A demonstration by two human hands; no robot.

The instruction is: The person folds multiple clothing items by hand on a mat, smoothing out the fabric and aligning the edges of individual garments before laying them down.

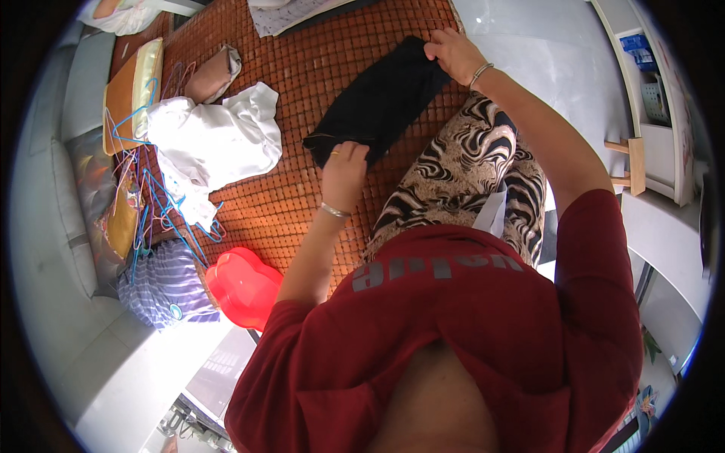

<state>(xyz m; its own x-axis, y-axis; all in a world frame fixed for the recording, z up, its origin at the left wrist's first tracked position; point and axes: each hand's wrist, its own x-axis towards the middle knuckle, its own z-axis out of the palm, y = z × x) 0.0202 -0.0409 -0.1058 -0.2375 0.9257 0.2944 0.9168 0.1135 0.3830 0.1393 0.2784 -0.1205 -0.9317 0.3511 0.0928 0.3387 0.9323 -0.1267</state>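
Note:
A black cloth garment (379,102), laid out long and narrow, lies slantwise on a reddish-brown tile-patterned mat (306,56) in front of me. My left hand (345,170), with a ring and a bracelet, grips its near left end, fingers over the edge. At the far right end my right hand (453,54) pinches a corner between thumb and fingers. A crumpled white garment (226,136) rests on the mat to the left, with a rolled brownish cloth (214,76) just behind it.
Blue and pink clothes hangers (170,209) lie tangled at the left beside a yellow-and-tan cushion or folded item (133,96). Nearer are a red plastic basin (246,286) and a striped cloth bundle (170,283). Folded fabric (294,14) sits at the back; a wooden stool (635,167) stands right.

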